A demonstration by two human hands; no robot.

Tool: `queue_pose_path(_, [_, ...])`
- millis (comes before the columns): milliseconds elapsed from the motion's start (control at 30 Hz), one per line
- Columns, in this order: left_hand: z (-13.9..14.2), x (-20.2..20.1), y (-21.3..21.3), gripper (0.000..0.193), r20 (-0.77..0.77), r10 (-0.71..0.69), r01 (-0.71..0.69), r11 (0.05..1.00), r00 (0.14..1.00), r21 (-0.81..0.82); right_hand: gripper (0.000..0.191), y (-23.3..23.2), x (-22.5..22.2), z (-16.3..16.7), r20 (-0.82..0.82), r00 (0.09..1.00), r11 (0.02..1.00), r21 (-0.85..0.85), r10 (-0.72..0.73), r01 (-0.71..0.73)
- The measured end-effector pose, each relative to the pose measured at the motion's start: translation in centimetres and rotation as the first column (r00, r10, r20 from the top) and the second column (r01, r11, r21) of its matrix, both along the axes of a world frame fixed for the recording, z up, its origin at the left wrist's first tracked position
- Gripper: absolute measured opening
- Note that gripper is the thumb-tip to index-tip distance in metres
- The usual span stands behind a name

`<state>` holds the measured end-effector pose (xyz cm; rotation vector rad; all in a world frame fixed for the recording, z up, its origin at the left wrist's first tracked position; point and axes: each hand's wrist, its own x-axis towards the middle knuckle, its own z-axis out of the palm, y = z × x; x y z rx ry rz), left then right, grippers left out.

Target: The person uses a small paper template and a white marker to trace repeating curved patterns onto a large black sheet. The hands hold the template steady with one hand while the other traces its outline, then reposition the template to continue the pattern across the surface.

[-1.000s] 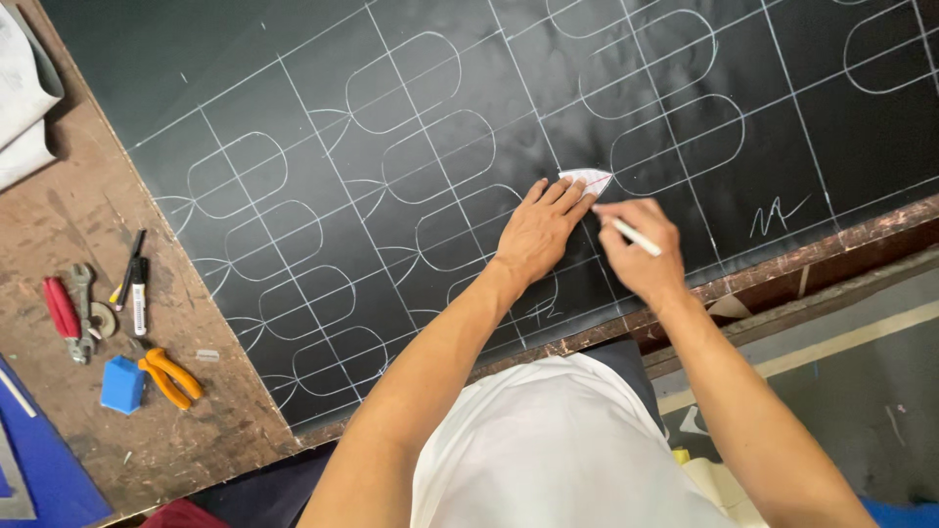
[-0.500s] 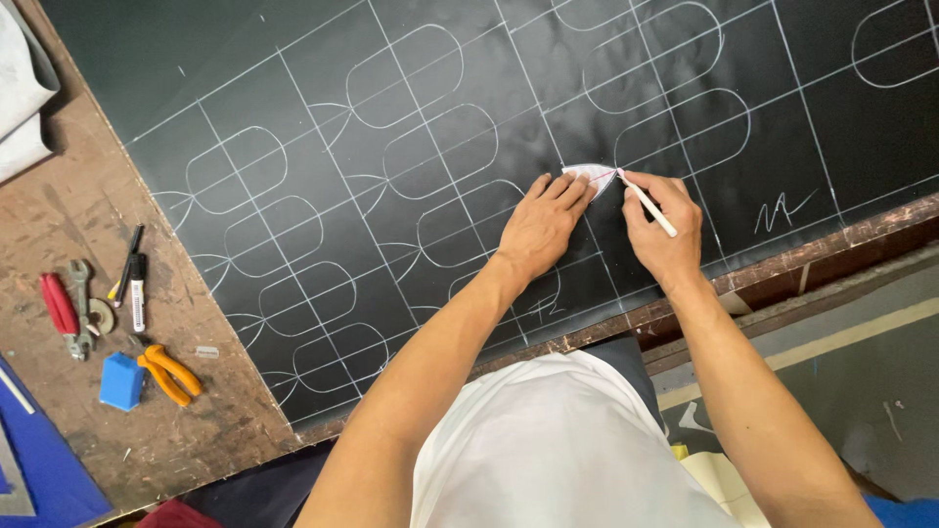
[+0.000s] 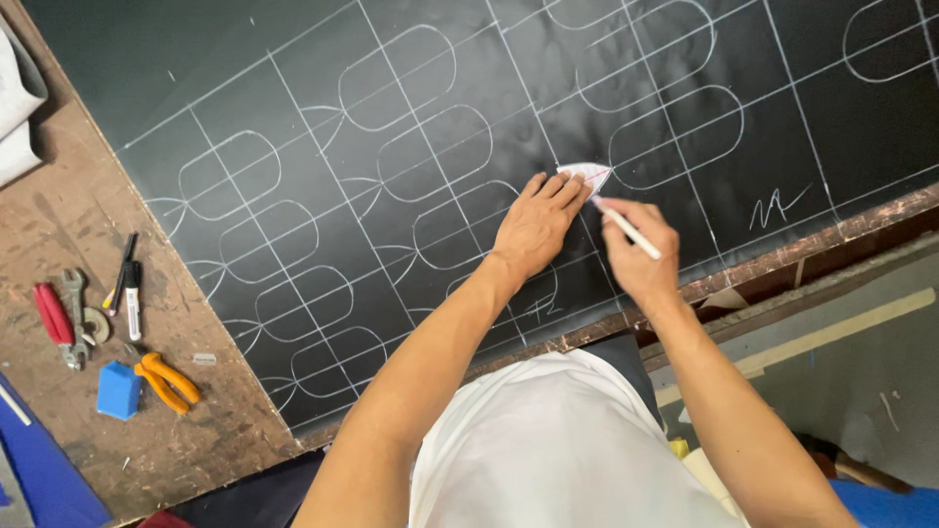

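- Left hand [image 3: 536, 227]: laid flat, palm down, fingers extended and close together; the fingertips press on the near edge of a small white leaf-shaped template [image 3: 587, 176]. Nothing is gripped in this hand.
- Right hand [image 3: 638, 256]: closed around a white marking pen [image 3: 626, 229] in a writing grip. The pen's tip meets the dark surface just beside the template's lower right edge; its rear end points toward the person.
- Template: pointed at its right end, with a faint reddish line across it (the line's nature cannot be read). It lies flat on the black sheet [image 3: 293, 88], between two rounded outlines and just beside a vertical grid line.
- Black sheet: covers most of the wooden workbench [image 3: 68, 225] and carries a white grid, rows of rounded-rectangle outlines and small curved leaf-like marks at the outlines' left ends. A short white scribble sits near the sheet's lower right edge.
- Workbench, left margin (well apart from both hands): red-handled pliers [image 3: 51, 313], a metal wrench [image 3: 70, 293] touching them, a black-and-white marker [image 3: 132, 298], a thin dark pen [image 3: 121, 269] beside it, orange-handled cutters [image 3: 166, 379] and a small blue block [image 3: 118, 391] just beside the cutters.
- Upper left corner: folded pale cloth [image 3: 18, 108] at the bench edge.
- Person: white shirt, both forearms bare and reaching forward over the sheet's near edge.
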<state>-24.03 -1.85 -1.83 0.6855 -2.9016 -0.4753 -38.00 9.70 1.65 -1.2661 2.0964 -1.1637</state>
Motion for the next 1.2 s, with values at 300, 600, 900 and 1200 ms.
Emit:
queue_pose_path(300, [-0.1, 0.2, 0.0, 0.056, 0.009, 0.004, -0.003, 1.0, 1.0, -0.019, 0.022, -0.8, -0.6, 0.0, -0.077, 0.997, 0.999, -0.033, -0.028, 0.025])
queue_pose_path(600, [0.0, 0.4, -0.1, 0.053, -0.003, -0.003, 0.003, 1.0, 1.0, 0.013, 0.025, 0.7, 2.8, -0.1, -0.089, 0.994, 0.997, -0.044, 0.063, -0.068])
queue_pose_path(900, [-0.3, 0.5, 0.3, 0.055, 0.019, 0.008, -0.008, 1.0, 1.0, -0.018, 0.025, 0.8, 2.6, -0.3, -0.145, 0.984, 0.992, -0.058, 0.102, -0.112])
queue_pose_path(1200, [-0.2, 0.4, 0.3, 0.06, 0.081, 0.002, 0.004, 0.997, 0.997, -0.078, 0.023, -0.4, 0.5, -0.2, -0.013, 1.0, 0.998, -0.066, -0.014, 0.013])
